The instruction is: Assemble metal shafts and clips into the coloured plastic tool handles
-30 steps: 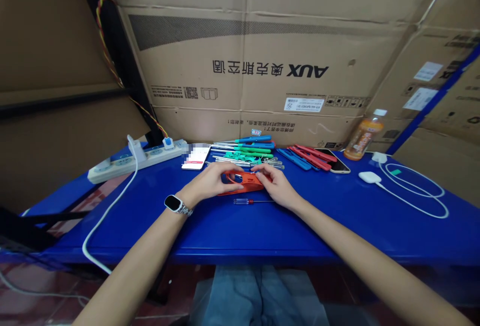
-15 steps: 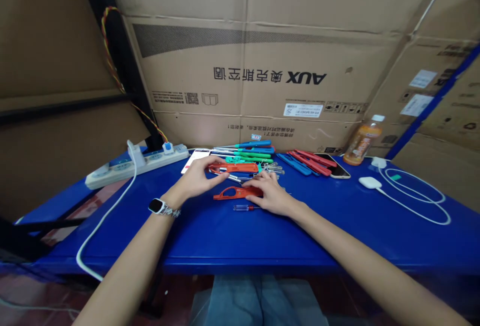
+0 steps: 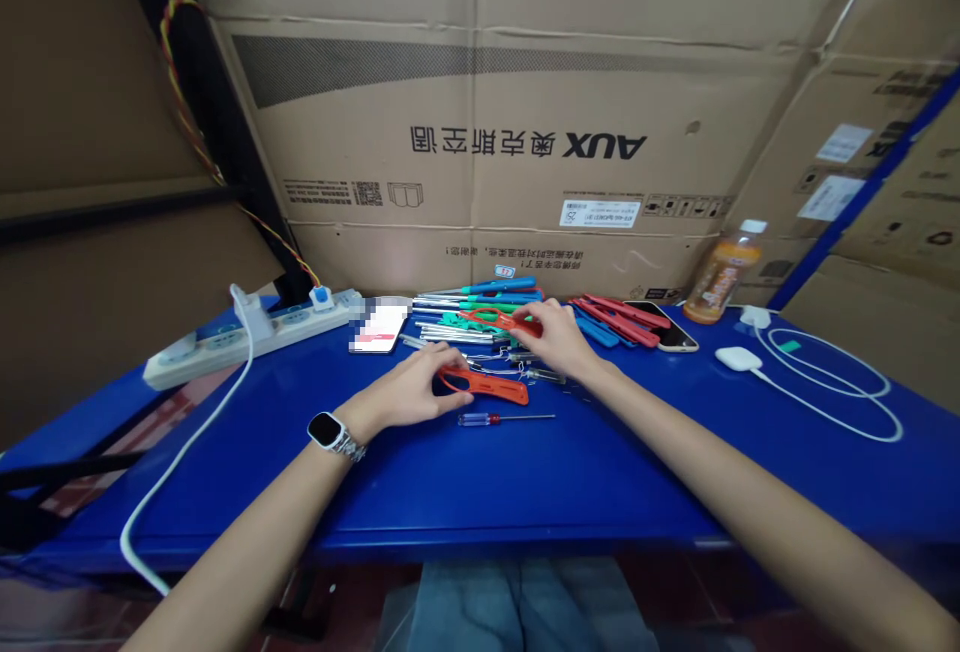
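Observation:
My left hand (image 3: 416,384) pinches the looped end of an orange lighter shell half (image 3: 499,388), low over the table. Farther back, my right hand (image 3: 556,335) has its fingers closed on the right end of a second orange lighter shell half (image 3: 480,316). A small screwdriver (image 3: 480,419) with a clear purple and red handle lies nearest me, its shaft pointing right. Between the hands lie small clear and metal lighter parts (image 3: 540,375) and thin wires. Behind are metal tubes (image 3: 457,332) and several long-nosed lighters (image 3: 502,286) with blue and green handles.
Red shell pieces (image 3: 622,322) and blue ones (image 3: 596,330) lie right, beside a phone (image 3: 675,328). An orange drink bottle (image 3: 720,277), a white charger case (image 3: 738,359) and its cable stand farther right. A power strip (image 3: 300,327) and a white-screened device (image 3: 379,327) are left.
My left hand has come nearer me, from the far orange shell half to the near one. My right hand has moved back, from the near half to the far one, uncovering the screwdriver's shaft.

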Available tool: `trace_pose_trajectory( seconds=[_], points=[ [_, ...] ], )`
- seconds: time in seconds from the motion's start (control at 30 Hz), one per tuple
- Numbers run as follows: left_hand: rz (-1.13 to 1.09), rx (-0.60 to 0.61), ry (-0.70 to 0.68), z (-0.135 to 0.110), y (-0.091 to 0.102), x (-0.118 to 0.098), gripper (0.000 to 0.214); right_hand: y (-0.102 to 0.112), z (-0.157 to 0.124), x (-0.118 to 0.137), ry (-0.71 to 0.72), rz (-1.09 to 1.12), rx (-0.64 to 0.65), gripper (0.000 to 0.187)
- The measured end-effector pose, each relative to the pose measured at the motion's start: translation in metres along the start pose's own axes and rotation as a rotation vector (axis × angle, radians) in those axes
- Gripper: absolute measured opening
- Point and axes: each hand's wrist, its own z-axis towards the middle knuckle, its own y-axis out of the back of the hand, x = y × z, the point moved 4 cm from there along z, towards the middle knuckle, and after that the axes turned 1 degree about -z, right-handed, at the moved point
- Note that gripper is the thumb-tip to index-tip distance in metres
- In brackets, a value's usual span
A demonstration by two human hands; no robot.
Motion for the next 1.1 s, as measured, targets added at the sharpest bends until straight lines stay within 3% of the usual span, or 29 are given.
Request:
trace_pose_trajectory(
  seconds=[0.17, 0.27, 0.37, 0.5, 0.67, 0.9, 1.1],
  points=[
    [0.074, 0.046, 0.002, 0.0, -0.004, -0.002, 0.041, -0.019, 0.024, 0.008, 0.071, -0.061, 0.095, 0.012],
    [0.037, 0.001, -0.037, 0.0, 0.0, -0.001, 0.038, -0.026, 0.028, 0.009, 0.079, -0.069, 0.12, 0.013],
    [0.068, -0.075, -0.084, 0.005, 0.005, 0.005, 0.021, -0.024, 0.022, 0.01, 0.069, -0.052, 0.08, 0.019],
    [0.312, -0.065, -0.125, 0.017, 0.004, 0.014, 0.023, -0.007, 0.0, 0.016, 0.077, -0.021, 0.044, 0.014],
    [0.442, -0.01, -0.146, 0.03, -0.006, 0.011, 0.017, 0.009, -0.03, 0.019, 0.087, -0.014, 0.143, 0.002],
    [0.467, -0.002, -0.16, 0.028, -0.009, 0.0, 0.015, -0.009, -0.035, 0.032, 0.161, 0.05, 0.231, 0.015],
    [0.327, -0.031, -0.174, 0.024, -0.002, -0.004, 0.016, -0.019, -0.027, 0.034, 0.158, 0.099, 0.251, 0.009]
  ],
)
